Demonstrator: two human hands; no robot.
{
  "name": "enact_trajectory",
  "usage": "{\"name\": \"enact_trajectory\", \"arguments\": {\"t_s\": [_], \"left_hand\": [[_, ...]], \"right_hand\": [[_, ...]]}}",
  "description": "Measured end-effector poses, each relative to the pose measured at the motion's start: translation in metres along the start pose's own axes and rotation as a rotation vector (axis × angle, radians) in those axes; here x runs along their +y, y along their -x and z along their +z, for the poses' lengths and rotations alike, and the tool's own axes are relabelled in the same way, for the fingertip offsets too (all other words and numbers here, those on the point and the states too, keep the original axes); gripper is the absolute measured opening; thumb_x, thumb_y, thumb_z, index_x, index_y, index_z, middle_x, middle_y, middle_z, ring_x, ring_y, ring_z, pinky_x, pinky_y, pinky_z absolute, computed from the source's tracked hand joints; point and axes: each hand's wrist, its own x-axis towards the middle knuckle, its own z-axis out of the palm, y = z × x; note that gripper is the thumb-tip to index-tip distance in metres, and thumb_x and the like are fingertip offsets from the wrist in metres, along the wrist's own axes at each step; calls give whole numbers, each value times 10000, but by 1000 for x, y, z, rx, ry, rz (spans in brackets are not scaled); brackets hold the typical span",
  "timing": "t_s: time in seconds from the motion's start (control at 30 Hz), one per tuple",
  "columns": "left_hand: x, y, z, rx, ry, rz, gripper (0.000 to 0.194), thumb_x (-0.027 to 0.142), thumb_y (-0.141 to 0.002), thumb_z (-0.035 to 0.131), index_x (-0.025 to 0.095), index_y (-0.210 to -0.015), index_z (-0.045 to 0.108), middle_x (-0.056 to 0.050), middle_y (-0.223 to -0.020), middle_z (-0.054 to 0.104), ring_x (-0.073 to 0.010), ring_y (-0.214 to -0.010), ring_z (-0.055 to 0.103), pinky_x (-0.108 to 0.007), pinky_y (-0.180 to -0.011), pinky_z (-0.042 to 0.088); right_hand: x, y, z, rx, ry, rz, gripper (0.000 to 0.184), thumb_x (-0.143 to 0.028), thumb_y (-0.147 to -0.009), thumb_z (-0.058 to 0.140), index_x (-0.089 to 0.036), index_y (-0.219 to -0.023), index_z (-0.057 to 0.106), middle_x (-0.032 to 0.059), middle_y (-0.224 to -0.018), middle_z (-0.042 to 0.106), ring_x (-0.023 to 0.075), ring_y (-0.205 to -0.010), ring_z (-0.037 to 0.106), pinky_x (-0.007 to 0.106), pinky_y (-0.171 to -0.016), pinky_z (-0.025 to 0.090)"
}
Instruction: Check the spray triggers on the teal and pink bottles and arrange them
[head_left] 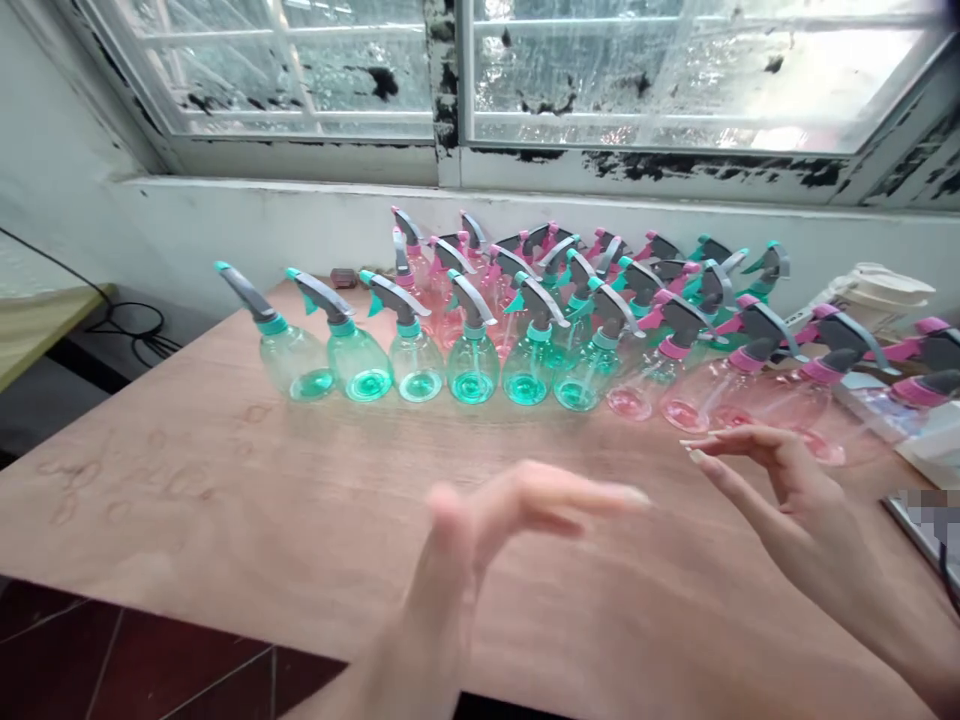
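A front row of spray bottles stands on the wooden table. Green ones, such as the middle green spray bottle (pixel 472 365), fill the left side, and pink ones, such as this pink spray bottle (pixel 694 395), the right. My left hand (pixel 502 530), somewhat blurred, hovers over the table in front of the row, thumb raised and fingers bent to the right, with nothing in it. My right hand (pixel 799 500) is just in front of the pink bottles at the right. Its thumb and index fingertips come close together with a small gap, and no object shows between them.
Behind the front row, several more pink and green bottles crowd against the wall below the window (pixel 660 80). A lidded cup (pixel 877 295) and a white box (pixel 930 440) are at the right. A dark-edged device (pixel 919 540) lies at the right edge. Bare wooden tabletop (pixel 247 500) shows at left.
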Motion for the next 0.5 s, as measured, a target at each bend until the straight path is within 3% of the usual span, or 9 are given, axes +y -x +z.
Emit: {"name": "enact_trajectory", "arguments": {"t_s": [0.03,0.07,0.17,0.2,0.3,0.4,0.5], "left_hand": [[-3,-11,-10,-25,3,41,600,711,-897,321,287,-943,743,-58,-1052,733,-294,-1101,625,-455,-951,506],[-8,-22,-24,0,-21,53,478,619,-912,419,263,-962,734,-56,-1073,728,-282,-1099,631,-433,-941,513],[-36,-48,-84,379,-139,18,303,455,-804,624,199,-946,702,-80,-1005,734,-269,-1008,671,-368,-828,554],[-45,-53,-108,541,-192,12,297,434,-786,619,186,-935,689,-85,-980,732,-268,-987,678,-360,-798,561],[-61,-58,-176,780,-278,24,249,350,-786,571,164,-943,626,-102,-993,703,-271,-1015,659,-356,-773,555],[-56,-58,-223,959,-392,64,225,300,-788,569,170,-971,582,-114,-1064,661,-264,-1054,634,-358,-806,544],[-41,-65,-246,1043,-535,112,280,292,-784,628,180,-1032,564,-114,-1115,635,-250,-1090,614,-369,-918,499]], "right_hand": [[-3,0,4,-22,11,-12,415,-611,-823,579,-246,-1019,566,82,-997,688,284,-1004,642,361,-729,538],[-6,0,8,-48,23,-23,406,-607,-832,570,-245,-1014,574,86,-1002,690,284,-995,647,341,-678,536],[-12,0,23,-133,40,-71,398,-613,-844,542,-248,-992,594,88,-999,694,288,-961,665,308,-567,523],[-13,0,29,-161,30,-94,396,-616,-844,538,-251,-986,596,84,-996,696,286,-950,672,305,-557,525],[-16,2,46,-254,-6,-142,384,-606,-843,550,-260,-1000,604,77,-1017,701,281,-944,685,297,-543,543],[-18,7,63,-365,-23,-151,373,-578,-851,562,-258,-1035,610,82,-1051,703,276,-951,692,274,-495,543],[-20,15,78,-432,-33,-194,347,-562,-861,558,-252,-1006,617,82,-1016,710,272,-932,700,292,-547,571]]}}
